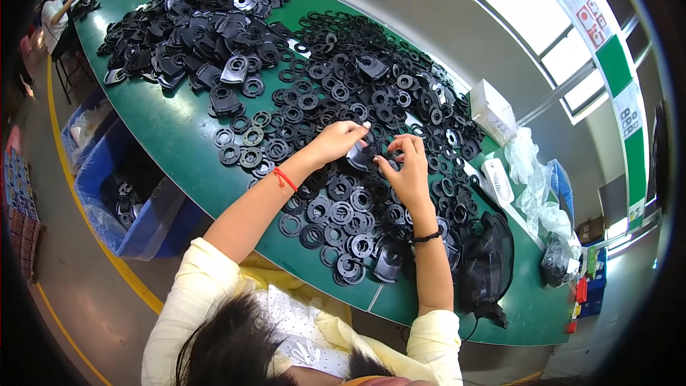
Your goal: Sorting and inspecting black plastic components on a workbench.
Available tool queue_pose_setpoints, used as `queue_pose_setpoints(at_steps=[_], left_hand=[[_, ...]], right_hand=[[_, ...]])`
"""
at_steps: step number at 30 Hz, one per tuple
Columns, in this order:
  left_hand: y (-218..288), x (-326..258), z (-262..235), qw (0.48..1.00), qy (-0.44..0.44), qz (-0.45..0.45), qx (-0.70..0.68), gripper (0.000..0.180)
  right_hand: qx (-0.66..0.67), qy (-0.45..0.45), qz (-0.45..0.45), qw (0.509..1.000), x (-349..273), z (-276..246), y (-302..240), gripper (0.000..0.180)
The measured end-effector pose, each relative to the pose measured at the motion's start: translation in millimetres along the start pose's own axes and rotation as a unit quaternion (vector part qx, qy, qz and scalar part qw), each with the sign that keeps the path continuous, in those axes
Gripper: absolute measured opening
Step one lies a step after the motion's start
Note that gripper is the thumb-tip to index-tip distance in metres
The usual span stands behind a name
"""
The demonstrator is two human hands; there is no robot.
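My left hand (337, 143) grips a black plastic cover piece (361, 157) with a rounded, shiny face, held above the heap on the table. Close to the right side of that piece, my right hand (407, 168) has its thumb and fingers curled toward each other. Something dark shows between those fingertips, too small to make out. Beneath and around both hands lie many loose black rings (341, 211), some overlapping. A similar black cover piece (388, 263) rests among the rings nearer to me.
A large pile of black cover pieces (207, 32) covers the far left of the green table (193, 164). To the right are a white box (493, 111), a white device (497, 180), clear plastic bags (529, 171) and a black mesh bag (488, 261). A blue lined bin (143, 221) stands left of the table.
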State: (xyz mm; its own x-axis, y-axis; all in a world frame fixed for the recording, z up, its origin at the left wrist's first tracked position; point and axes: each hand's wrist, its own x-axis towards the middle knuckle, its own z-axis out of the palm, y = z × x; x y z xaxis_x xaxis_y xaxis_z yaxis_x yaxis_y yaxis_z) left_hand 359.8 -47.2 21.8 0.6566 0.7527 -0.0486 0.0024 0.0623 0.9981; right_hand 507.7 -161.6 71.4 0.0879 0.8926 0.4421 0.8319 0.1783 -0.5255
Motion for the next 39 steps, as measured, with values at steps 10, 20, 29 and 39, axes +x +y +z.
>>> queue_pose_setpoints(at_steps=[10,20,29,39], left_hand=[[-11,8,-4,0.992,0.085,0.085,0.036,0.026],[-10,7,-5,0.98,0.152,0.131,-0.007,0.034],[-6,2,6,0.996,0.011,0.076,-0.042,0.037],[8,-14,19,0.987,-0.151,-0.025,-0.048,0.038]], right_hand=[[-0.035,-0.033,-0.045,0.998,-2,6,11,0.025],[-0.039,-0.089,-0.054,0.994,-7,5,11,0.016],[0.025,0.011,0.026,0.999,4,-13,-3,0.029],[-0.029,0.006,-0.053,0.998,0,-7,-10,0.039]])
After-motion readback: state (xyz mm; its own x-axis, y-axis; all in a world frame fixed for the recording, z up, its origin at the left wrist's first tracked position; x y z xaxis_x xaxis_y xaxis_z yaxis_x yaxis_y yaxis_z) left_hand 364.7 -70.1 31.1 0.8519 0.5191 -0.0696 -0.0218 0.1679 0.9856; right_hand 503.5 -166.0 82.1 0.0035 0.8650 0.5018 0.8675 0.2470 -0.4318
